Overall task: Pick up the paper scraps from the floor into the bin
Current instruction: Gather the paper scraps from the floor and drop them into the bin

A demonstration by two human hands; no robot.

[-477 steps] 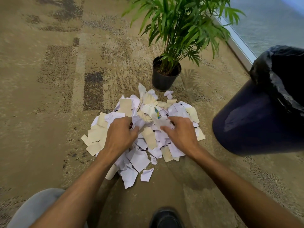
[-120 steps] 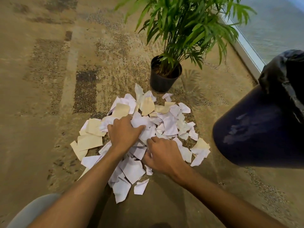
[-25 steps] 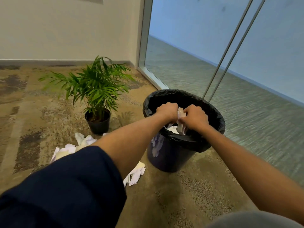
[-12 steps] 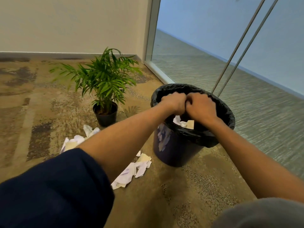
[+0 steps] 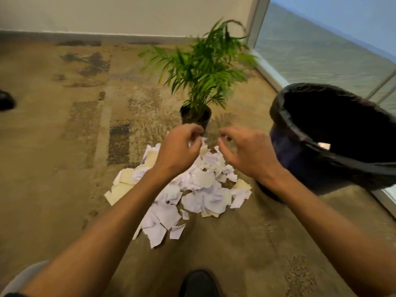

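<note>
A heap of white and cream paper scraps (image 5: 199, 189) lies on the carpet in the middle of the view. My left hand (image 5: 179, 148) hovers above its far left part, fingers loosely curled, holding nothing. My right hand (image 5: 246, 151) hovers above its far right part, fingers also loosely curled and empty. The dark bin (image 5: 300, 159) with a black liner stands to the right of the heap, and a pale scrap (image 5: 324, 145) shows just inside its rim.
A potted palm (image 5: 196, 117) stands right behind the heap, close to my fingertips. A wall runs along the back and a glass wall with a low sill (image 5: 272, 76) along the right. My dark shoe (image 5: 198, 282) is at the bottom edge.
Both hands have left the bin, where they dropped a handful of scraps, and swung back left over the heap. The view has tilted down toward the floor.
</note>
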